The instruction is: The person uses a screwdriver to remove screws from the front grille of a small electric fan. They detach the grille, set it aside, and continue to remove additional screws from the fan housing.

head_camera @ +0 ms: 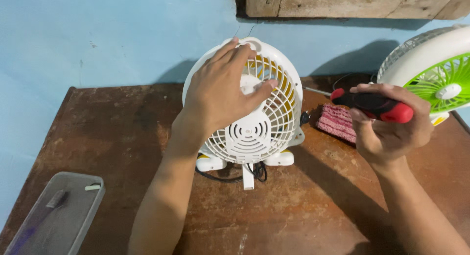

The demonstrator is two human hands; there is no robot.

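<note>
A small white table fan (254, 132) with yellow blades stands upright in the middle of a worn brown table (122, 132), its rear grille facing me. My left hand (220, 91) lies flat on the upper left of that grille, fingers reaching the top rim. My right hand (387, 122) is shut on a screwdriver (372, 105) with a red and black handle. It is held level to the right of the fan, its metal shaft pointing left toward the fan's right edge.
A second white fan with green blades (435, 73) stands at the right edge. A pink striped cloth (337, 122) lies between the two fans. A clear plastic box (58, 216) holding small parts sits at the front left corner. A blue wall rises behind the table.
</note>
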